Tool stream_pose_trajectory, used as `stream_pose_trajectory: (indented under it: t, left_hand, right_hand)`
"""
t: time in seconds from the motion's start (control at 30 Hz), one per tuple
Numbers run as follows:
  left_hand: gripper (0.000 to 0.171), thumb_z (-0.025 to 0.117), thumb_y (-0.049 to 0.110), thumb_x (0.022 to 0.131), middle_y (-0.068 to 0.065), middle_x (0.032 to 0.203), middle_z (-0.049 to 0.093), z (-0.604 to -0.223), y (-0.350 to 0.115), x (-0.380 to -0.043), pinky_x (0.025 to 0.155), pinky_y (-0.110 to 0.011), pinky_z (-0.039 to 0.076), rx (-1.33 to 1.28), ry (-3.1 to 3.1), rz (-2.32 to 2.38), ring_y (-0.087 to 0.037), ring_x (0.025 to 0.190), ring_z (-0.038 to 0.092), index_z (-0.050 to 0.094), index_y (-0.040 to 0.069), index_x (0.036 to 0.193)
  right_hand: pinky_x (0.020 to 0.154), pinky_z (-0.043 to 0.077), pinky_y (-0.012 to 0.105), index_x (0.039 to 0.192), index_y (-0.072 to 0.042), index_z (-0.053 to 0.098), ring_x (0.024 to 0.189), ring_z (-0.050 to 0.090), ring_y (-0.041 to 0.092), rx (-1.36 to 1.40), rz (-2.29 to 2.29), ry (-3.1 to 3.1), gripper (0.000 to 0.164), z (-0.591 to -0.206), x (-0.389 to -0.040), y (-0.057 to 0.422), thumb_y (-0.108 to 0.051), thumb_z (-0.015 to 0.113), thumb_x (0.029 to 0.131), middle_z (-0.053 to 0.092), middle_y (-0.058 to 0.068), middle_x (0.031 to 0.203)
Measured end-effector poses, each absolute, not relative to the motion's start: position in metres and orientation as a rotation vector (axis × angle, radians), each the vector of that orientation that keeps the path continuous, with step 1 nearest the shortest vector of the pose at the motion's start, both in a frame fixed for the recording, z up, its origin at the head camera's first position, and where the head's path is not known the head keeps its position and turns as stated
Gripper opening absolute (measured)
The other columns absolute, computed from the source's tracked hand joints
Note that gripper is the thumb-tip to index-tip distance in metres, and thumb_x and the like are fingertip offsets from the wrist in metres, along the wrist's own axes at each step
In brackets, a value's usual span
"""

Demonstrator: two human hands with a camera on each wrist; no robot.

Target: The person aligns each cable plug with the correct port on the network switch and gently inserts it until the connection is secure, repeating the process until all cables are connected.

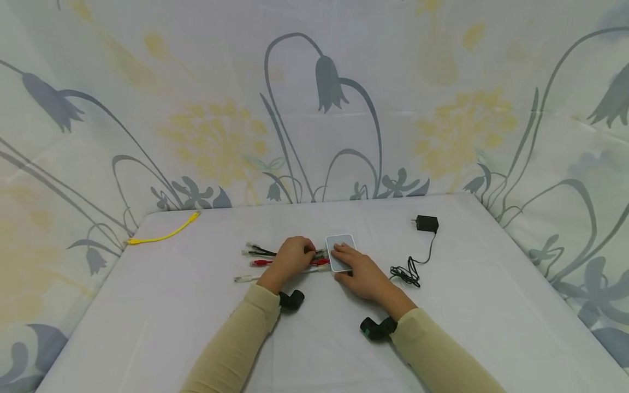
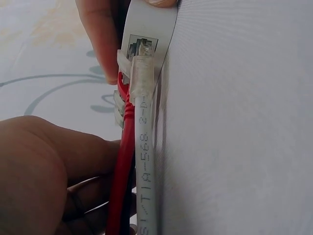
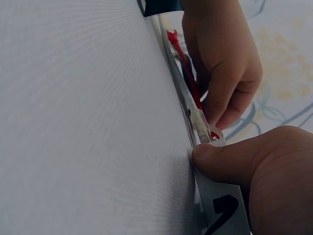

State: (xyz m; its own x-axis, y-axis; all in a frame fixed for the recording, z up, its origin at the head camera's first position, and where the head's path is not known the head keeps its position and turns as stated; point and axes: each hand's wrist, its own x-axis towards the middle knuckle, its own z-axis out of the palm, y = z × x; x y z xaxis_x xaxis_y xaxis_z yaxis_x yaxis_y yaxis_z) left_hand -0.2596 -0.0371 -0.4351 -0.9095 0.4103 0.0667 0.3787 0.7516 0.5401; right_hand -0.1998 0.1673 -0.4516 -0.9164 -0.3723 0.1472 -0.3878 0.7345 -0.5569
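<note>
A small white network switch [image 1: 342,241] with a grey top lies on the table. My right hand [image 1: 366,275] holds it, fingers across the top and thumb against its side. White [image 2: 145,166] and red [image 2: 122,176] network cables run to ports on its left side; the white one's clear plug [image 2: 143,73] sits at a port opening. Black network cables [image 1: 260,251] lie beyond the red one. My left hand [image 1: 293,256] is over the cables close to the switch, its thumb and fingers pinching a dark network cable behind the red one, partly hidden.
A black power adapter [image 1: 426,223] lies at the back right, its thin cord [image 1: 407,274] bundled near my right hand. One yellow network cable [image 1: 167,236] lies at the table's back left edge. Flowered cloth [image 1: 314,136] hangs behind the white table [image 1: 314,349].
</note>
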Motion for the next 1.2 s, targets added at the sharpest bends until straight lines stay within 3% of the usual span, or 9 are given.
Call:
stream_pose_trajectory:
  t: [1.2]
  left_hand:
    - [0.018, 0.059, 0.018, 0.096, -0.007, 0.095, 0.071, -0.423, -0.088, -0.268, 0.079, -0.037, 0.052, 0.484, 2.973, 0.854, -0.020, 0.086, 0.063, 0.072, 0.006, 0.098]
  right_hand:
    - [0.113, 0.031, 0.054, 0.145, -0.012, 0.046, 0.146, 0.028, 0.028, 0.637, 0.936, -2.909, 0.058, -0.455, -0.199, 0.168, -0.025, 0.066, 0.092, 0.037, 0.004, 0.155]
